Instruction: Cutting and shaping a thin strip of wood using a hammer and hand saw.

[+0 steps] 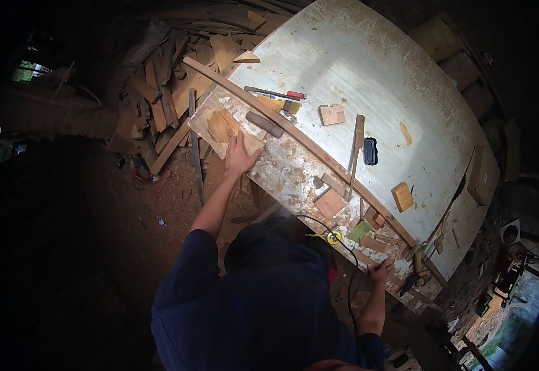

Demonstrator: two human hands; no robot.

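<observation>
A square wooden board [209, 110] with a rough brown patch lies on the left end of the worktable. My left hand [239, 156] grips its near right corner, fingers on top and thumb spread along the edge. A dark brown wooden cylinder [264, 124] lies just beyond that hand. My right hand [379, 270] is at the table's near edge on the right, its fingers curled; what they hold, if anything, is too small to make out. Close by are a black cable [338, 238], a dark tool [409, 283] and small wood offcuts [373, 244].
A long wooden strip [306, 141] crosses the worktable [356, 55]. Also on it are a paintbrush [289, 106], a red-ended tool [295, 95], a black box-shaped item [370, 151], a handsaw [458, 188], wood blocks [332, 114] and a yellow tape measure [333, 237]. Scrap wood [158, 93] is heaped at left.
</observation>
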